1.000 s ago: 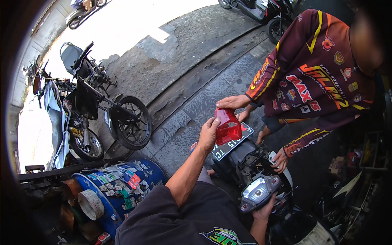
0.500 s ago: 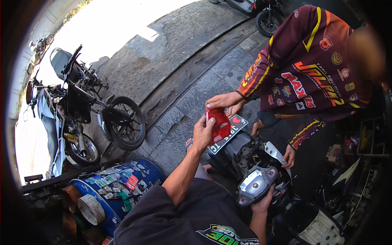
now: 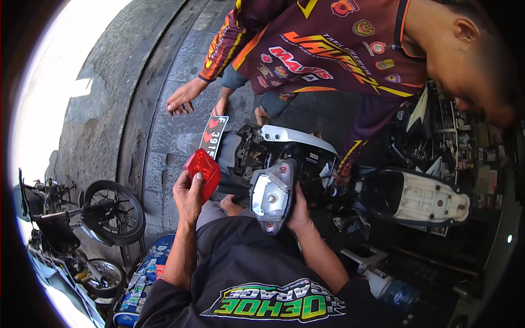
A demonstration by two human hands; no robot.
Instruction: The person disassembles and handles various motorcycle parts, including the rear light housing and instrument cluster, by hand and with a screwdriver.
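In my left hand [image 3: 187,198] is a red tail light lens [image 3: 208,170], with the thumb pressed over its face and the fingers behind. My right hand [image 3: 299,210] holds a tail light unit [image 3: 272,195] by its right side; its silver reflector and a bulb in the middle face up. Both parts are held over the stripped rear of a motorbike [image 3: 254,150]. A number plate [image 3: 213,139] sits at that rear end, just beyond the red lens. A pale side panel [image 3: 298,136] runs along the bike's far side.
A co-worker in a maroon jersey [image 3: 339,60] leans over from the far side, one hand [image 3: 186,97] hanging near the plate. An upturned seat [image 3: 432,198] lies at the right. Parked motorbikes [image 3: 112,213] and a blue drum [image 3: 143,279] stand at the left.
The co-worker's hand has come off the red lens, which stays in my left hand. Both my hands have drawn nearer my body, bringing lens and light unit closer together. The view has turned right.
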